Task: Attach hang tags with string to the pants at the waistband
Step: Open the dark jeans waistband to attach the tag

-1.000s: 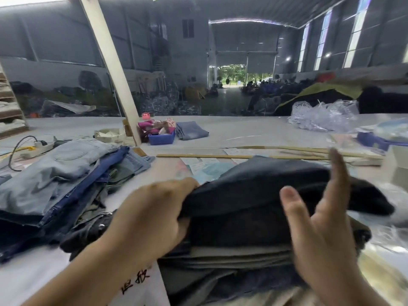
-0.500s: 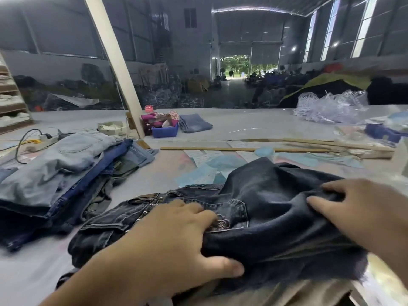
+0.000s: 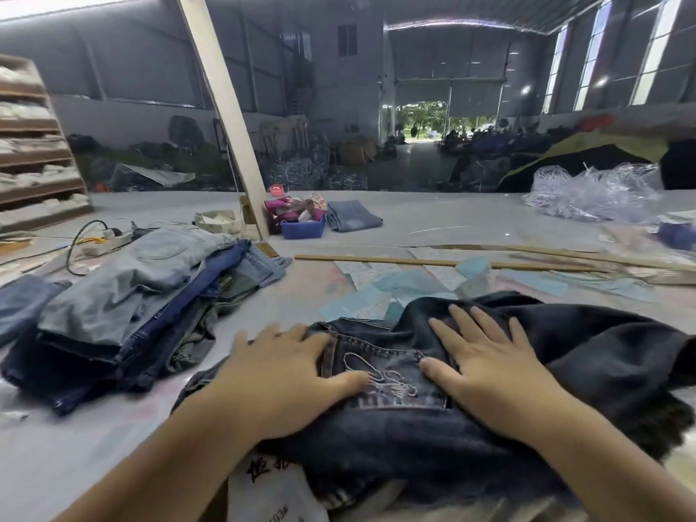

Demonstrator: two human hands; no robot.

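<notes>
Dark denim pants point(image 3: 565, 356) lie spread at the near edge of the worktop point(image 3: 433, 227), right under both hands. The left hand point(image 3: 286, 374) lies flat on the left end of the pants, fingers straight and spread, thumb stretched toward the pocket. The right hand point(image 3: 486, 367) presses flat on the cloth just to the right of that pocket, fingers straight and fanned out. Neither hand grips anything; both are relaxed and open on the fabric.

The pants are dark blue, almost black, creased and bunched toward the right edge. A back pocket point(image 3: 380, 374) with pale stitched embroidery shows between the two thumbs. The pants lie on top of other folded cloth, and a white bag with printed characters point(image 3: 271, 487) sticks out below them at the near edge.

Toward the left edge lies a heap of jeans point(image 3: 143, 295) in light and mid blue. Pale blue and white paper slips point(image 3: 399, 288) lie scattered past the pants, with a long wooden stick point(image 3: 433, 262) beyond them. Farther back stand a blue tray point(image 3: 303, 229) of small items, a folded piece of denim point(image 3: 354, 216), and a power strip point(image 3: 107, 241). Crumpled clear plastic point(image 3: 595, 192) lies near the far right corner. A slanted pale beam point(image 3: 222, 107) rises from the worktop. Around it is a large hall with shelves point(image 3: 34, 152) at the left and an open doorway at the far end.
</notes>
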